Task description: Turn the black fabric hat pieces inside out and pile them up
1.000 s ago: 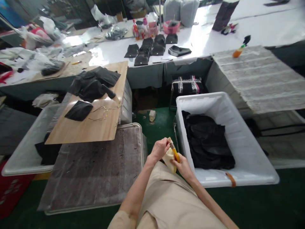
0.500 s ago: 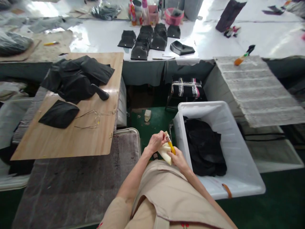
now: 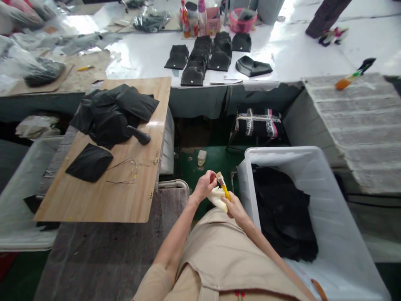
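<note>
In front of my lap, my right hand [image 3: 235, 207] is closed around a paintbrush [image 3: 224, 190] with a yellow handle, bristle end up and tilted to the left. A cream-coloured piece [image 3: 218, 201], perhaps a soft cloth, sits below the brush against the same hand; its exact kind is unclear. My left hand [image 3: 205, 185] is closed in a pinch right beside the pale bristles. What its fingertips hold, if anything, is too small to make out.
On the left, a wooden board [image 3: 134, 209] carries black fabric [image 3: 109, 113], a black-handled tool [image 3: 139, 135] and glasses [image 3: 133, 171]. A white bin [image 3: 250, 175] with black pieces stands right. Ahead, a white table [image 3: 140, 54] holds black moulded pieces [image 3: 196, 62]. A small white bottle [image 3: 202, 157] lies on the floor.
My left fingertips have drawn slightly left, away from the bristles, so the brush tip shows more. My right hand keeps its hold on the brush. The whole view has shifted a little.
</note>
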The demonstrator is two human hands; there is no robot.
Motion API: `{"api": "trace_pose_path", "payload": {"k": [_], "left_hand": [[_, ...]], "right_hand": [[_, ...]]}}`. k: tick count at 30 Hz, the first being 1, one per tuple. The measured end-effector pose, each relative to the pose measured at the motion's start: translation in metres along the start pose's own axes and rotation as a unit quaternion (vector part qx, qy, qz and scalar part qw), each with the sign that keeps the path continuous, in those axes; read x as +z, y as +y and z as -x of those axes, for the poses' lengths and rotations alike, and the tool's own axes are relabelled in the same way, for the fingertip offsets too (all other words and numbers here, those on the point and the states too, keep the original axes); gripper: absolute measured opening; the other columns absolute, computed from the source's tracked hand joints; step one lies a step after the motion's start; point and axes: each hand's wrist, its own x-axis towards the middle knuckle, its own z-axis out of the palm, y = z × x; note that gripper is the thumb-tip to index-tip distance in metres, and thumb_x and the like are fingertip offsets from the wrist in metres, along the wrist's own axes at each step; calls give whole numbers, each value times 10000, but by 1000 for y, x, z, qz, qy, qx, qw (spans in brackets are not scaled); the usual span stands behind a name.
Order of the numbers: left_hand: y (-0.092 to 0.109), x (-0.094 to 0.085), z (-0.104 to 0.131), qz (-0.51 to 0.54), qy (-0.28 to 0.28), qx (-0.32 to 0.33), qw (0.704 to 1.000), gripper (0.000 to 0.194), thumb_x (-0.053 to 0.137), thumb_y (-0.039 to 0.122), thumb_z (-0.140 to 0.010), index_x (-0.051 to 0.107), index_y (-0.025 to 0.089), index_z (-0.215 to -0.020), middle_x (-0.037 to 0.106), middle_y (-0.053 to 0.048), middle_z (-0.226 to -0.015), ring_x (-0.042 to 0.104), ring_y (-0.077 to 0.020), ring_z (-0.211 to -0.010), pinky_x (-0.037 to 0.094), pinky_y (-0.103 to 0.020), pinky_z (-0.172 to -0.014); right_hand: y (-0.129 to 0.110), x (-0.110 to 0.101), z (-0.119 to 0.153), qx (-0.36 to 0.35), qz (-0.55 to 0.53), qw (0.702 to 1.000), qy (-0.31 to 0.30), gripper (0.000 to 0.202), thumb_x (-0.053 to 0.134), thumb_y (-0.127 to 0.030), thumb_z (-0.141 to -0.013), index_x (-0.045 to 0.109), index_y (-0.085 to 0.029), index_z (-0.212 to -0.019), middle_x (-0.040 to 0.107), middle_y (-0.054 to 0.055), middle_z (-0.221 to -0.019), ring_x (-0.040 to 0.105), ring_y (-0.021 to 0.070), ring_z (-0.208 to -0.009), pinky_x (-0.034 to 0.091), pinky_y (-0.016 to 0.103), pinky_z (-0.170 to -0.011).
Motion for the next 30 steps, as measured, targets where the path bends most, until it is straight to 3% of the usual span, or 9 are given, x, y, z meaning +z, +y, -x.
{"api": "trace_pose_path", "payload": {"k": [2,4,8,12,17,23,28,30], "left_hand": [[3,-3,-17,67,7,-6,998,189,523,211,-890,575,152,-1062,658,-29,-844,625,-126,-719,497,-247,-679],[8,-4,-37,46,23,0,999,175,520,226,-905,625,162,-1029,661,-43,-901,627,-133,-771,498,-260,-721],[19,1,-79,-77,65,3,995,146,526,191,-907,670,168,-918,666,-49,-888,626,-157,-799,488,-288,-764],[22,-2,-115,-124,88,-16,988,124,536,169,-901,658,163,-880,673,-49,-867,632,-160,-785,490,-285,-750],[12,-17,-149,-129,12,4,992,134,513,158,-900,635,167,-846,660,-43,-815,621,-155,-758,478,-279,-736],[-3,-36,-197,-21,-81,-7,996,54,555,178,-841,599,165,-814,637,-1,-690,595,-117,-604,448,-218,-586],[-9,-58,-228,120,-193,-39,973,77,563,240,-826,567,163,-816,614,26,-593,586,-112,-500,418,-196,-480],[-13,-64,-233,143,-189,-39,971,84,561,249,-826,562,166,-818,621,20,-604,597,-116,-524,428,-199,-493]], "right_hand": [[-12,-5,-19,39,-16,999,-19,328,610,-470,-721,477,-202,-853,365,-128,-500,237,31,-324,134,162,-326],[-26,-10,-39,45,-20,998,-35,338,607,-481,-723,462,-208,-860,357,-133,-497,225,30,-321,121,158,-323],[-54,-20,-74,9,-10,999,-46,302,600,-471,-741,467,-213,-826,366,-121,-500,249,43,-340,154,169,-332],[-79,-31,-102,-67,5,997,-43,246,625,-425,-746,526,-202,-780,427,-82,-534,356,76,-429,265,188,-396],[-95,-38,-129,-82,30,995,-50,214,623,-395,-752,526,-207,-721,457,-59,-572,417,109,-519,320,206,-463],[-117,-40,-152,-78,56,994,-48,205,617,-382,-742,551,-189,-762,513,-36,-658,443,119,-582,331,210,-497],[-141,-33,-161,-41,78,995,-50,199,576,-391,-777,517,-206,-823,453,-66,-609,379,94,-485,246,195,-408],[-148,-28,-165,-23,86,995,-51,198,560,-398,-792,493,-217,-835,408,-85,-574,324,85,-434,204,198,-382]]}}
